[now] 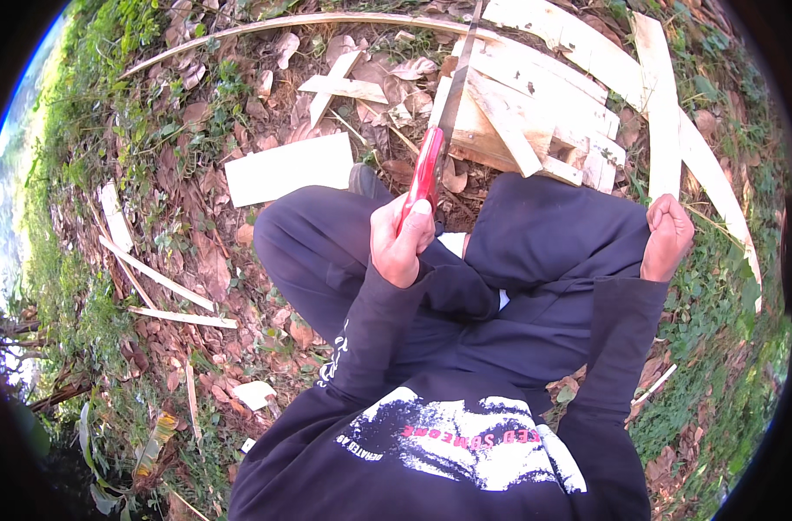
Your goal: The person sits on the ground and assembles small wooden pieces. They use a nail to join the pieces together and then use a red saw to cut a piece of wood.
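Observation:
My left hand [400, 241] is closed around the red handle of a hand saw [427, 167]. The saw's long metal blade points away from me, passing in front of the left side of a stack of pale wooden boards [535, 78]; whether it touches them I cannot tell. My right hand [667, 233] is curled into a fist at my right knee, with nothing visible in it. Just beyond that fist lies the near end of a pale wooden strip [660, 113]. A short wood piece [504, 122] leans across the stack.
A white rectangular board [289, 168] lies beyond my left knee. Two crossed wood offcuts [339, 89] are farther out, and a long thin strip [266, 33] curves along the far side. Narrow wood slivers [157, 271] lie at left, among dry leaves and grass. I sit cross-legged.

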The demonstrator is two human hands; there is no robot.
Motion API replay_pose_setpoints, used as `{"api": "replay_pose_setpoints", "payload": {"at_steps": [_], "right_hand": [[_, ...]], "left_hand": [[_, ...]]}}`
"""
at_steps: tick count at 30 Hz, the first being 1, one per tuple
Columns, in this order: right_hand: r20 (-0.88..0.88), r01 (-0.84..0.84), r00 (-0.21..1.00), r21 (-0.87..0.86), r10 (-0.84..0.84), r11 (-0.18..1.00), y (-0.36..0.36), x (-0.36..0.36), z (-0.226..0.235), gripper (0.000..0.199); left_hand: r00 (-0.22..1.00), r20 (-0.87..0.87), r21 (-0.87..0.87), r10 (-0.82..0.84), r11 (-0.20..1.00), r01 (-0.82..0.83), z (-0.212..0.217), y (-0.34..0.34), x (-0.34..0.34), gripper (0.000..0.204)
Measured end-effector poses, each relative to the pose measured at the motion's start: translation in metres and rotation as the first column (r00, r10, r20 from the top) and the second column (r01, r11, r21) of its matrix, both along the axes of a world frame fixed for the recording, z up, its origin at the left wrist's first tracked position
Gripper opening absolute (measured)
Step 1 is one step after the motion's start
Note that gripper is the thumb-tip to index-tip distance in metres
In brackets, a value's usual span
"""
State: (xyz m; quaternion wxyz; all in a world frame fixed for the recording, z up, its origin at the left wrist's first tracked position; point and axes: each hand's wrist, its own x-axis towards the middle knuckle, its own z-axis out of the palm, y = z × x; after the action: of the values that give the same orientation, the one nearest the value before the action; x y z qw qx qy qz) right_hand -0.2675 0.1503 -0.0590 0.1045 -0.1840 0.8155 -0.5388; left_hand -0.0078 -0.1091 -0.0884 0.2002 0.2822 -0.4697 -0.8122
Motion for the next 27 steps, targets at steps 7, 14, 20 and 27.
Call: {"api": "replay_pose_setpoints", "payload": {"at_steps": [7,14,20,27], "right_hand": [[-0.017,-0.120,0.992,0.239,0.127,0.963,-0.126,0.007,-0.042,0.025],[-0.122,0.045,0.988,0.809,0.093,0.586,-0.235,0.024,-0.100,0.055],[-0.125,0.026,0.985,0.791,0.119,0.612,-0.235,0.026,-0.102,0.061],[-0.120,0.005,0.985,0.732,0.122,0.681,-0.235,0.027,-0.100,0.057]], "left_hand": [[0.996,0.087,-0.068,-0.018,0.997,0.024,0.005,0.005,-0.006,0.032],[0.982,0.186,-0.215,-0.018,0.975,0.058,-0.003,0.013,-0.002,0.029],[0.975,0.221,-0.268,-0.014,0.960,0.075,-0.007,0.015,0.003,0.023],[0.977,0.213,-0.306,-0.031,0.947,0.097,-0.008,0.013,0.005,0.020]]}}
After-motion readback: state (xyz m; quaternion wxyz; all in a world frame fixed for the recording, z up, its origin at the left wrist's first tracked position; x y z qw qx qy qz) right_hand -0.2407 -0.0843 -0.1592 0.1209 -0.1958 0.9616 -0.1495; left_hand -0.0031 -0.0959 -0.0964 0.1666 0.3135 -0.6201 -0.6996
